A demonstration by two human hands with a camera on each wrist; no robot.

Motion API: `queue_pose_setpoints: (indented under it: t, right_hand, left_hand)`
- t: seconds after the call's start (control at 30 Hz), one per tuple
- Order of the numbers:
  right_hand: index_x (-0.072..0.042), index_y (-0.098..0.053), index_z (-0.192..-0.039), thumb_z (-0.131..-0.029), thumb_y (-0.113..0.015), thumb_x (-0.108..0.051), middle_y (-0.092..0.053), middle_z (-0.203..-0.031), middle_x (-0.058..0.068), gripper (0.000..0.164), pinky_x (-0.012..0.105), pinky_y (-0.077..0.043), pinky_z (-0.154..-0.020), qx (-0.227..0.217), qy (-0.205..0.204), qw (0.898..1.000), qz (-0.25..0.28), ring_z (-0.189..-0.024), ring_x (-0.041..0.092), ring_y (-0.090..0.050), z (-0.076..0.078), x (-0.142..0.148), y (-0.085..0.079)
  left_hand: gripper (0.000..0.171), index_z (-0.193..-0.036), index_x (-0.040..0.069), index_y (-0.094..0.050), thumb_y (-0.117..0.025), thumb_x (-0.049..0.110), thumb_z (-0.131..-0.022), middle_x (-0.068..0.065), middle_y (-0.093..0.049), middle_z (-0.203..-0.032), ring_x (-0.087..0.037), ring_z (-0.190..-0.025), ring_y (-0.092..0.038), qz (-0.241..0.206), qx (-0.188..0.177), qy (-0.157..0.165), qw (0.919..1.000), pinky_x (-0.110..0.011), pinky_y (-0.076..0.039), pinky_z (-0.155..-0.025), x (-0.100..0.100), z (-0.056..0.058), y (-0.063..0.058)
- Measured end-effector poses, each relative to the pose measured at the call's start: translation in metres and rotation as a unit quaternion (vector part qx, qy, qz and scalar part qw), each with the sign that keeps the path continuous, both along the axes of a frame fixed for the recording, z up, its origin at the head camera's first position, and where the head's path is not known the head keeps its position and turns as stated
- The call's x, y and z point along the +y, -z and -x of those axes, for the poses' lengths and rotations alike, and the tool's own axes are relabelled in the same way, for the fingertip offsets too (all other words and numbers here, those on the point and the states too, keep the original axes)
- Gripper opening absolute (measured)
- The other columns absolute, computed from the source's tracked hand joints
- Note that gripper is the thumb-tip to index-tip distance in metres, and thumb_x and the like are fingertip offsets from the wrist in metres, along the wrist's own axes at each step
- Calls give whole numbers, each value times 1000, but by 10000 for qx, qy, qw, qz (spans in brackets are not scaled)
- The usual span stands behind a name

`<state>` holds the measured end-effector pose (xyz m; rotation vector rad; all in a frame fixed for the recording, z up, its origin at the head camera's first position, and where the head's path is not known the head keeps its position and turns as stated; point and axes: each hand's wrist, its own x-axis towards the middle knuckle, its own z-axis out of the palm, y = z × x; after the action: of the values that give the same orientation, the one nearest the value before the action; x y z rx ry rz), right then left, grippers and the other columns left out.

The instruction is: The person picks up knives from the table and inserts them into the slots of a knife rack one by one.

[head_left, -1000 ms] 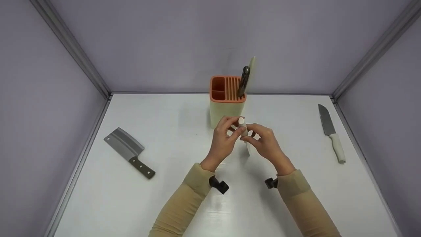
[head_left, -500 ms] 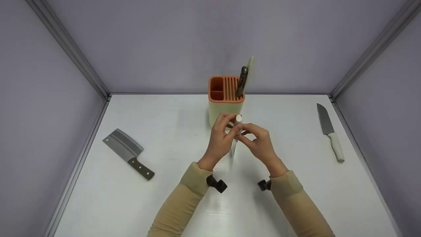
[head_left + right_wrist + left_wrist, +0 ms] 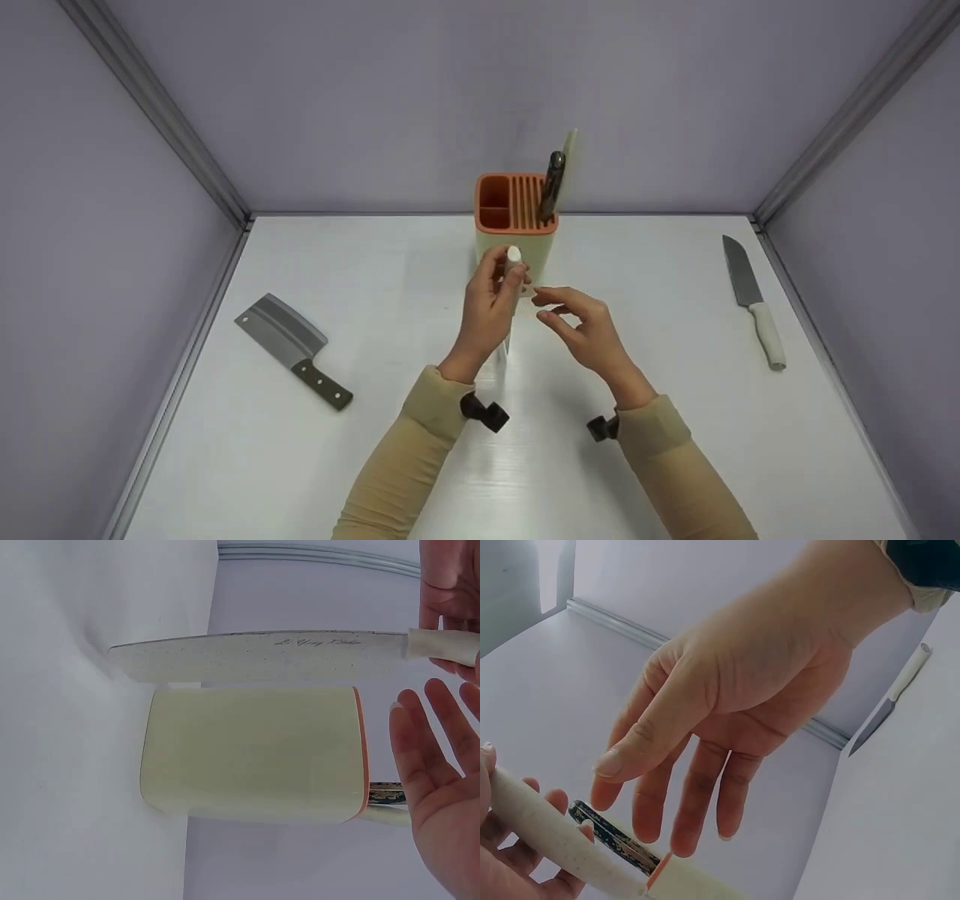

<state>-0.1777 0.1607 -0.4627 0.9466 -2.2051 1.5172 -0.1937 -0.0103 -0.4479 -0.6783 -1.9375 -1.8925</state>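
My left hand [image 3: 480,315] grips the white handle [image 3: 513,256] of a kitchen knife, held upright in front of the knife block [image 3: 536,251] with its blade pointing down. In the right wrist view the broad blade [image 3: 255,660] shows whole, with lettering near the handle, beside the block's pale wall [image 3: 247,754]. My right hand [image 3: 589,326] is just to the right, apart from the knife, its fingers loosely bent around nothing. The block's orange top has slots and two compartments. A dark patterned handle [image 3: 553,184] and a pale one [image 3: 571,154] rise from its right side.
A cleaver [image 3: 289,337] with a dark riveted handle lies on the white table [image 3: 405,450] at the left. Another white-handled knife [image 3: 752,292] lies near the right edge. Grey walls [image 3: 375,105] enclose the back and sides.
The right hand has let go of the knife's handle. The left hand has carried the knife leftward and slightly toward the block.
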Motion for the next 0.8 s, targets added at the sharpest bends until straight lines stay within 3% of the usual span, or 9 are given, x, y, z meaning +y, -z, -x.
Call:
queue_pose_setpoints:
  t: [0.17, 0.37, 0.53, 0.8]
  right_hand:
    - [9, -63, -122, -91, -64, 7, -67, -110, 24, 31, 51, -54, -80, -329, 26, 9994, -134, -102, 36, -65, 0, 3, 3]
    - [6, -61, -127, -95, -62, 1, -66, -114, 22, 33, 53, -52, -83, -802, 216, 9962, -259, -107, 33, -63, 2, 6, 5]
    - [5, -58, -131, -97, -61, -3, -63, -121, 23, 35, 51, -49, -89, -1097, 452, 9925, -308, -112, 33, -61, 6, 11, 6]
    - [7, -53, -135, -95, -63, -2, -58, -127, 26, 42, 55, -46, -92, -1073, 575, 9925, -66, -116, 42, -56, 19, 22, 4]
  left_hand:
    - [26, -129, -5, -45, -44, -1, -104, -11, -53, -96, -31, -83, -53, -123, 152, -85, 9998, -40, -50, -74, -5, 5, -2]
    - [33, -132, -3, -41, -38, 19, -108, -8, -47, -93, -26, -79, -46, -321, 334, -37, 9989, -32, -42, -68, -12, 9, -13]
    - [36, -136, -6, -38, -36, 18, -109, -2, -44, -92, -24, -76, -43, -564, 182, 61, 9982, -30, -39, -66, -14, 9, -28]
    - [31, -132, -8, -40, -38, 11, -107, -13, -44, -88, -17, -73, -42, -527, 204, 163, 9983, -27, -39, -64, -13, 8, -56]
